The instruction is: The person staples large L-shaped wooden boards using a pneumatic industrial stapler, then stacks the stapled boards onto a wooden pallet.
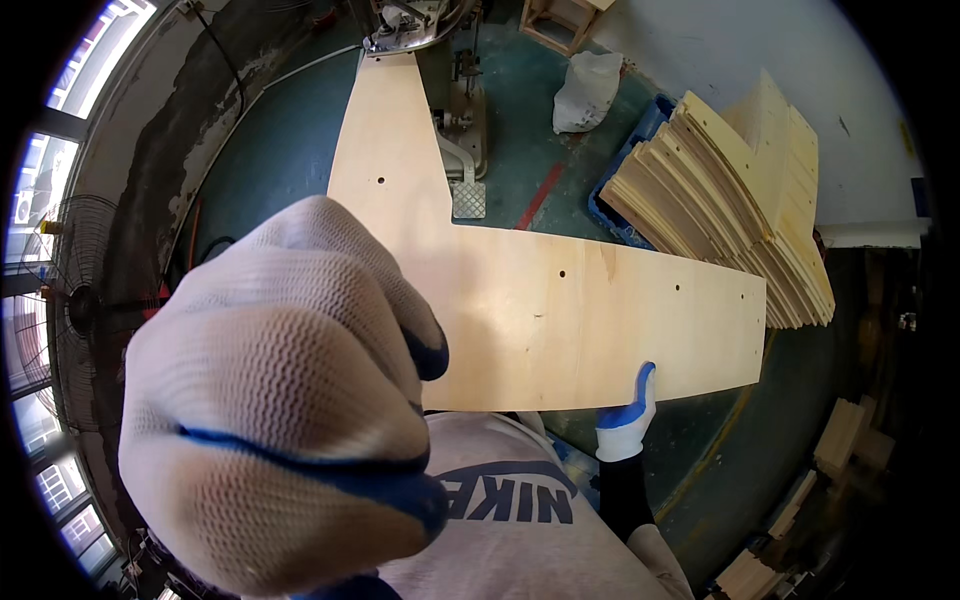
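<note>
A large L-shaped plywood panel (pixel 505 320) with several small drilled holes lies in front of my body. Its narrow far end reaches the metal table of a machine (pixel 405 35). My right hand (pixel 627 412), in a white glove with blue coating, grips the panel's near edge on the right, thumb flat on top; its other fingers are hidden underneath. Very close to the camera, my left hand (pixel 280 400) in a similar glove fills the left side. Its fingers are curled into a fist, and whatever they may hold is hidden. It covers the panel's left part.
A foot pedal (pixel 468 199) sits under the machine on the green floor. Stacked, similar plywood panels (pixel 715 190) lean in a blue crate (pixel 622 205) at the right. Behind are a white sack (pixel 587 92) and a wooden frame (pixel 560 25). A fan (pixel 85 300) stands left; wood blocks (pixel 840 437) lie at right.
</note>
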`<state>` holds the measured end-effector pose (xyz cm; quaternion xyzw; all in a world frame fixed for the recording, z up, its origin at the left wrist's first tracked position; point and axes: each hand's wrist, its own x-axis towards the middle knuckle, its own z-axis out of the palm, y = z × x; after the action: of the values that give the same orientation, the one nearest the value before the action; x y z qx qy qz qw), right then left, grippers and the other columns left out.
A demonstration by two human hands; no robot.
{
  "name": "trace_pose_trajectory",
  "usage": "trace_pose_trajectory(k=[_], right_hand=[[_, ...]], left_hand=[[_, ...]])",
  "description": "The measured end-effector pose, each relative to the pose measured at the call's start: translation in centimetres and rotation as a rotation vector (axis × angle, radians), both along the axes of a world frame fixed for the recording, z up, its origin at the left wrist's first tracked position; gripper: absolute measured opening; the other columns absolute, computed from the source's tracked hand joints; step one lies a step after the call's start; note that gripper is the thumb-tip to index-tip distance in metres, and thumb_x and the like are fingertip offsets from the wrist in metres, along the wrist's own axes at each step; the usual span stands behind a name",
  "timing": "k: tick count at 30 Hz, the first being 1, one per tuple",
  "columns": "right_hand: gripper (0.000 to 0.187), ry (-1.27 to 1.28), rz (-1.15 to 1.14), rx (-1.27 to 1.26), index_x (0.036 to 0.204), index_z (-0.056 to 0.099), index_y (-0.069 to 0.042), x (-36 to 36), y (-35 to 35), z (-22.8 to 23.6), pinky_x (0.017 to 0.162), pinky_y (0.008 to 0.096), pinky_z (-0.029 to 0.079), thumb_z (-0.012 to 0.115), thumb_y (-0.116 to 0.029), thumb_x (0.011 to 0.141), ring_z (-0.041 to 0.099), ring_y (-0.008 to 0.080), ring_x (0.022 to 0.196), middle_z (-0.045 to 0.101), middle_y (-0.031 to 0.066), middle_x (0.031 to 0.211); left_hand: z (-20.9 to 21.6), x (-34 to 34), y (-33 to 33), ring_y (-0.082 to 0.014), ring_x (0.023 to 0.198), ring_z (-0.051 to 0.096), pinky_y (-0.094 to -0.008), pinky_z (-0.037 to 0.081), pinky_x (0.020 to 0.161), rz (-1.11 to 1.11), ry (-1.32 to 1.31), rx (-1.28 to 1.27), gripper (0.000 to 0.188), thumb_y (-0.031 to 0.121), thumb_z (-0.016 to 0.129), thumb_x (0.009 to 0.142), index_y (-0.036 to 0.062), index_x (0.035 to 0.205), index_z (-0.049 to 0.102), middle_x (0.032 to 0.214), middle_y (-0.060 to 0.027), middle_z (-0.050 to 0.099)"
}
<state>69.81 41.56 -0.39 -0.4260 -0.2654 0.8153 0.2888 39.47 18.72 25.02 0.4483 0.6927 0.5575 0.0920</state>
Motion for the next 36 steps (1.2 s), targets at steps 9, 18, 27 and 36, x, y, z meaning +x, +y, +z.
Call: trace_pose_trajectory(k=[9, 18, 27, 36], right_hand=[[0.053, 0.062, 0.006, 0.023, 0.144, 0.050, -0.003, -0.3, 0.1, 0.3, 0.107, 0.0384, 0.045, 0.044, -0.043, 0.109, 0.056, 0.0234, 0.127, 0.057, 0.0093, 0.142], [0.053, 0.092, -0.038, 0.109, 0.143, 0.050, 0.001, -0.7, 1.8, -1.4, 0.110, 0.0401, 0.044, 0.048, -0.039, 0.108, 0.056, 0.0252, 0.128, 0.057, 0.0119, 0.143], [0.051, 0.105, -0.011, 0.139, 0.143, 0.051, -0.002, -4.5, 2.6, -0.6, 0.108, 0.0411, 0.046, 0.048, -0.039, 0.108, 0.057, 0.0258, 0.128, 0.058, 0.0112, 0.142], [0.051, 0.153, -0.006, 0.179, 0.143, 0.050, -0.002, -18.4, 5.8, -0.4, 0.113, 0.0406, 0.040, 0.054, -0.036, 0.106, 0.053, 0.0249, 0.132, 0.056, 0.0108, 0.144]], left_hand=[[-9.8, -2.9, -4.1, -0.0358, 0.099, 0.065, -0.0395, 0.054, 0.088, 0.451, -0.051, -0.157, 0.039, 0.025, 0.075, 0.088, -0.0023, 0.114, 0.065, 0.115, -0.0212, 0.064], [-22.5, -0.3, -9.2, -0.0262, 0.097, 0.063, -0.0365, 0.050, 0.089, 0.413, -0.324, -0.502, 0.065, 0.022, 0.055, 0.102, 0.0011, 0.157, 0.027, 0.118, -0.0223, 0.062], [-20.2, -3.7, -5.7, -0.0242, 0.087, 0.066, -0.0330, 0.050, 0.088, 0.513, -0.383, -0.330, 0.058, 0.010, 0.053, 0.100, -0.0011, 0.153, 0.034, 0.113, -0.0239, 0.067], [-21.8, -18.6, -2.4, -0.0238, 0.074, 0.064, -0.0353, 0.051, 0.074, 0.516, -0.254, -0.435, 0.051, 0.020, 0.053, 0.101, 0.0091, 0.150, 0.046, 0.096, -0.0199, 0.068]])
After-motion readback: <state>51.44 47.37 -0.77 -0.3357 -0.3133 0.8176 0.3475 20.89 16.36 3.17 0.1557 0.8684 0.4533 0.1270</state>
